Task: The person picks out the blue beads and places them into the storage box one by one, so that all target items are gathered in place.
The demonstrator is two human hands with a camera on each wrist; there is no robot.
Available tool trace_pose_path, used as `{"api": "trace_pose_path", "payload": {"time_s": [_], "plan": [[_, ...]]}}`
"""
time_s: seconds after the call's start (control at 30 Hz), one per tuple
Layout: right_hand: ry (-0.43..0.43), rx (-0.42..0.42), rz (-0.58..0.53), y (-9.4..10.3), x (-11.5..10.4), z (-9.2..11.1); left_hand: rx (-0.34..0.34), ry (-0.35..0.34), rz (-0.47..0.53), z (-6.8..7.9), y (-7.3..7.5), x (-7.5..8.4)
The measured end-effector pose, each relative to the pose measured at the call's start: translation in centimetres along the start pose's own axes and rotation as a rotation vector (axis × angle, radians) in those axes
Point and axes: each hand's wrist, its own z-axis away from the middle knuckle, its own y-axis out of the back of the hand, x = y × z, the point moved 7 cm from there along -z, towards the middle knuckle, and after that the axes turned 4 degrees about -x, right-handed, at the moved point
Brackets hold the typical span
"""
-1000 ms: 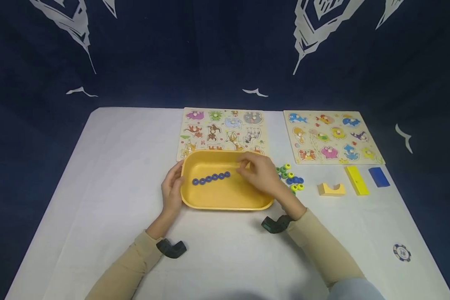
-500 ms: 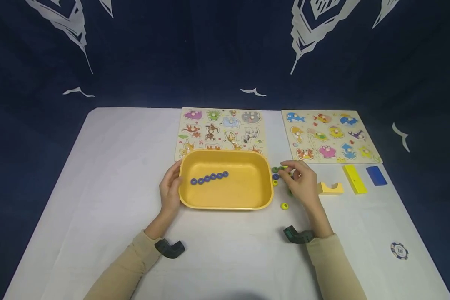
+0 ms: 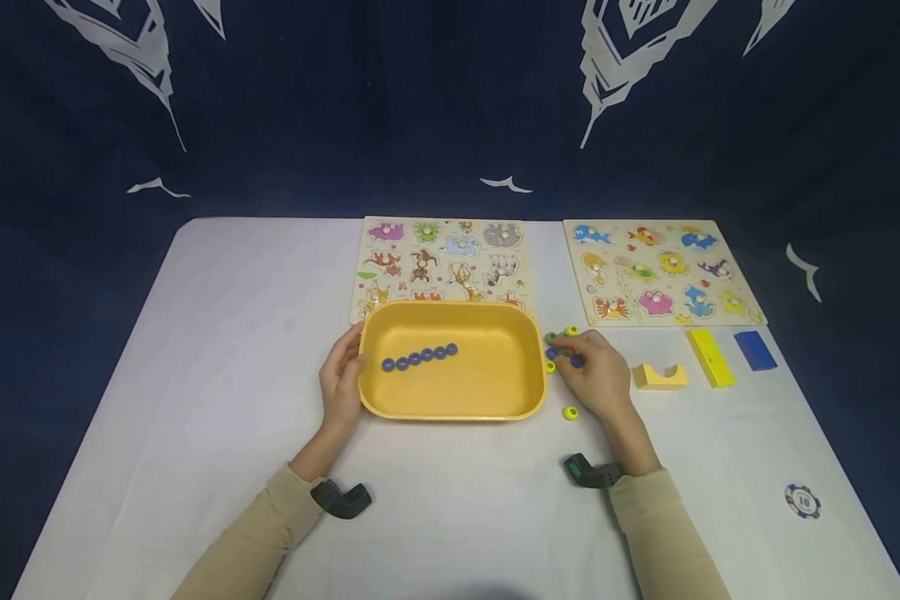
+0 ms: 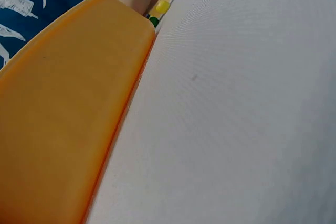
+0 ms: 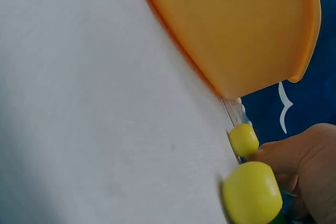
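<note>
My left hand (image 3: 341, 385) grips the left side of a yellow plastic tray (image 3: 457, 408), its thumb at the rim. Several blue ring beads (image 3: 415, 358) lie in a slanting row inside the tray. To the right of it, my right hand (image 3: 598, 372) reaches down into a small cluster of green, blue and yellow beads. Its thumb and forefinger tips are right at a blue bead (image 3: 552, 353); I cannot tell whether they pinch it. Another blue bead (image 3: 577, 360) shows under the hand. In the right wrist view a yellow bead (image 5: 252, 195) stands close by the fingers.
Behind the tray lies an animal peg puzzle (image 3: 442, 250), partly covered by it. A sea-animal puzzle (image 3: 663, 271) lies at the back right. Nearby are a notched block (image 3: 660, 377), a yellow block (image 3: 711, 358), a blue block (image 3: 755, 351) and a poker chip (image 3: 802, 502).
My right hand moved from above the tray rightward to the beads, then lowered its fingertips among them. A yellow bead now lies apart, nearer the front. The left hand stays at the tray.
</note>
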Motion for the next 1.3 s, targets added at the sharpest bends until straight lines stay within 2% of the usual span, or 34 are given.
{"api": "trace_pose_path", "payload": {"time_s": [0.13,0.27,0.33,0.4,0.5,0.6,0.73,0.93,1.1,1.3], "plan": [[0.009,0.000,0.054,0.1,-0.3,0.0,-0.003,-0.003,0.001,0.0,0.0,0.1],[0.049,0.066,0.046,1.5,-1.4,0.0,-0.005,0.008,0.004,0.0,0.0,0.0],[0.092,0.106,0.004,2.6,-2.7,-0.2,-0.004,0.012,0.000,-0.1,0.0,0.0],[0.152,0.104,-0.059,3.4,-4.8,-0.7,0.001,0.011,-0.002,-0.1,0.1,0.0],[0.248,0.011,-0.139,3.3,-8.9,-1.7,0.010,0.004,0.000,-0.2,0.3,0.0],[0.319,-0.147,-0.165,1.5,-13.0,-2.6,0.017,0.003,0.004,-0.2,0.3,-0.1],[0.380,-0.325,-0.123,-2.2,-17.2,-3.0,0.016,0.015,0.016,-0.1,0.2,-0.5],[0.416,-0.514,-0.016,-7.6,-20.1,-2.6,-0.004,0.007,0.011,0.1,-0.2,-0.5],[0.428,-0.570,0.081,-10.0,-20.8,-2.1,-0.017,-0.011,0.000,0.1,-0.3,0.0],[0.446,-0.563,0.058,-10.6,-21.7,-2.0,0.002,-0.006,-0.014,0.0,0.3,0.1]]}}
